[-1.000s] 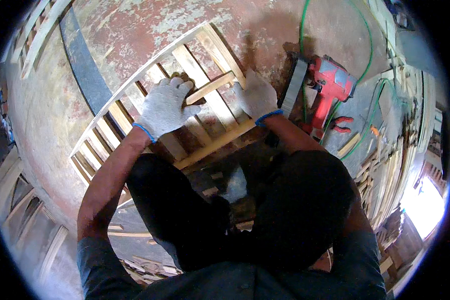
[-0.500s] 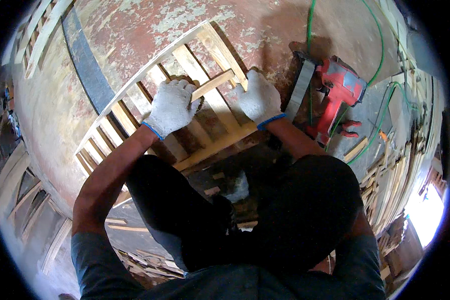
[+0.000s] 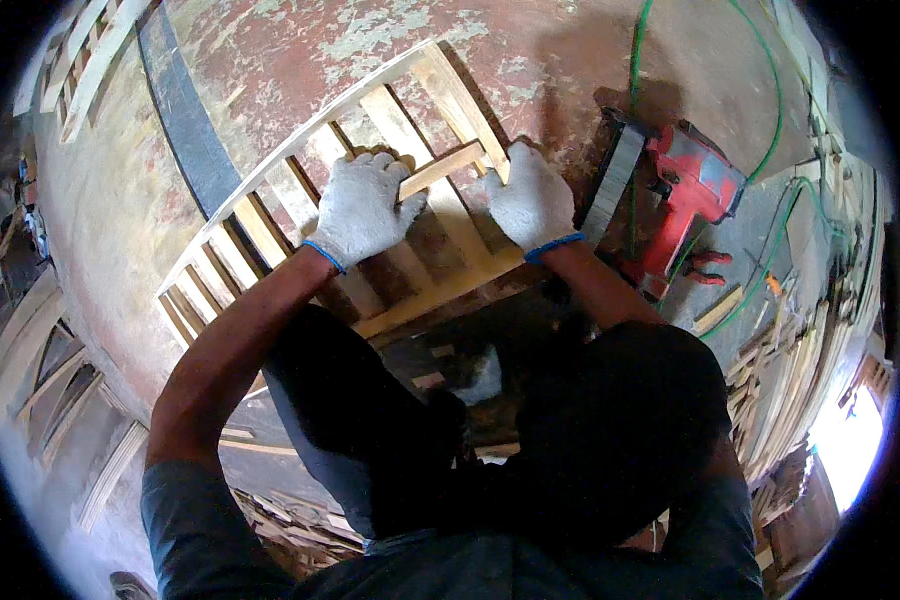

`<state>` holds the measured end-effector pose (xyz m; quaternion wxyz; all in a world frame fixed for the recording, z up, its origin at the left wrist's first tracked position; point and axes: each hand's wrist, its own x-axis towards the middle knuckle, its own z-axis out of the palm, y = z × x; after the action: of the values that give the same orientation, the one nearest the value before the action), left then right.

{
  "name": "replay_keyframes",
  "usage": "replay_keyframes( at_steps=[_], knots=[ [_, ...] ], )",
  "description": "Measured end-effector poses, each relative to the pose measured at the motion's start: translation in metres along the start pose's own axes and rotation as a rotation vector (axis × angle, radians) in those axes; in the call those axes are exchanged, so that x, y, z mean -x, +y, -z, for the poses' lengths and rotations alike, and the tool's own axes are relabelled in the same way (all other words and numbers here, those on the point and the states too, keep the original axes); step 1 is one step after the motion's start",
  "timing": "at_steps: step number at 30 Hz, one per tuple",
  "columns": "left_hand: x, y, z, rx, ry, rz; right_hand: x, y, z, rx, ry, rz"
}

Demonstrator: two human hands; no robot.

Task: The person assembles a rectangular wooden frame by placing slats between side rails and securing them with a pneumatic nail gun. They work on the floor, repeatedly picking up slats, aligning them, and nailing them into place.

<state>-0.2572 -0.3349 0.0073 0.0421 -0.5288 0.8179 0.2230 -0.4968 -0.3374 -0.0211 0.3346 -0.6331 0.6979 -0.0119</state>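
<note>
Slatted frame [image 3: 397, 125] and batten [image 3: 445, 168] look matt, bare wood; the 2 gloves [image 3: 358, 212], rough matt cloth. At right, the nail gun [image 3: 695, 182] has a smooth, metal-looking magazine [image 3: 613, 185]. Flaking paint [image 3: 370, 35] roughens the far floor [image 3: 280, 60].

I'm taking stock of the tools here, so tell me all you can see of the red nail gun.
The red nail gun lies on the floor, to the right of the gloved right hand, which does not hold it. Its red body carries grey patches, and a red handle slants down-left from it. A long, straight grey bar, apparently metal, slants along its left side. A green hose passes close by; whether it connects is unclear.
</note>
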Motion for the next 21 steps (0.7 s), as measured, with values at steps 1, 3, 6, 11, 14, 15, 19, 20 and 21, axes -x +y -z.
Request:
replay_keyframes(
  at_steps=[1,3,6,11,14,15,19,20,21],
  knots=[
    [0.0,-0.001,-0.003,0.045,0.112,-0.043,0.0,0.0,0.001,-0.001,-0.005,-0.001],
    [0.001,-0.006,-0.003,0.178,0.21,-0.054,0.0,0.001,0.001,-0.007,-0.019,-0.002],
    [0.001,-0.016,-0.009,0.379,0.29,0.092,-0.001,-0.006,0.003,-0.026,-0.002,0.016],
    [-0.009,-0.006,-0.018,0.244,0.261,0.29,-0.002,0.0,0.0,-0.025,-0.038,0.016],
    [-0.009,-0.002,-0.016,0.174,0.258,0.298,-0.002,-0.003,0.001,-0.017,-0.046,0.011],
    [-0.009,-0.002,-0.016,0.155,0.248,0.301,-0.001,-0.005,0.003,-0.011,-0.053,0.006],
    [-0.016,-0.006,-0.026,0.114,0.272,0.25,0.002,0.002,0.017,-0.079,-0.002,0.068],
    [-0.015,-0.008,-0.025,0.109,0.287,0.252,0.006,0.019,0.022,-0.123,0.07,0.164],
    [-0.007,-0.009,-0.024,0.097,0.299,0.275,0.012,0.036,0.025,-0.175,0.127,0.273]
  ],
)
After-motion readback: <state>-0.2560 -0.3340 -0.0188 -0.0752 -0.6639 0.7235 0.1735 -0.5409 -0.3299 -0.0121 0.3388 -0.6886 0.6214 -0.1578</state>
